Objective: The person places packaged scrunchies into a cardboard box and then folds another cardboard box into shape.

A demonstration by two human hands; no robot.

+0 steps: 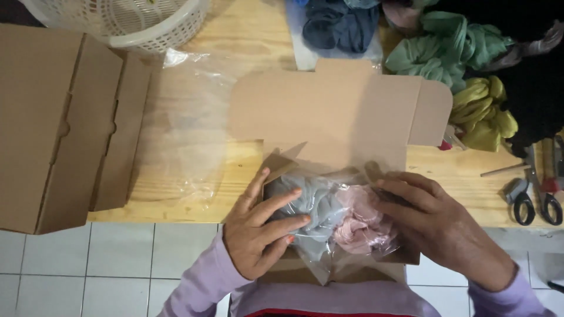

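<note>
Both hands, left hand (258, 232) and right hand (437, 226), pressed spread fingers on the bagged cloths (338, 220) at lower centre; slippery plastic might slide off the open box (346, 117).

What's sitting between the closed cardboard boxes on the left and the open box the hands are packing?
A crumpled clear plastic bag lies on the wooden table between the closed boxes and the open box, seen in the head view.

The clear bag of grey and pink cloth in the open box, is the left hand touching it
Touching. The head view shows the left hand with its fingers spread flat across the grey side of the clear bag, no gap visible, while the right hand presses the other side.
</note>
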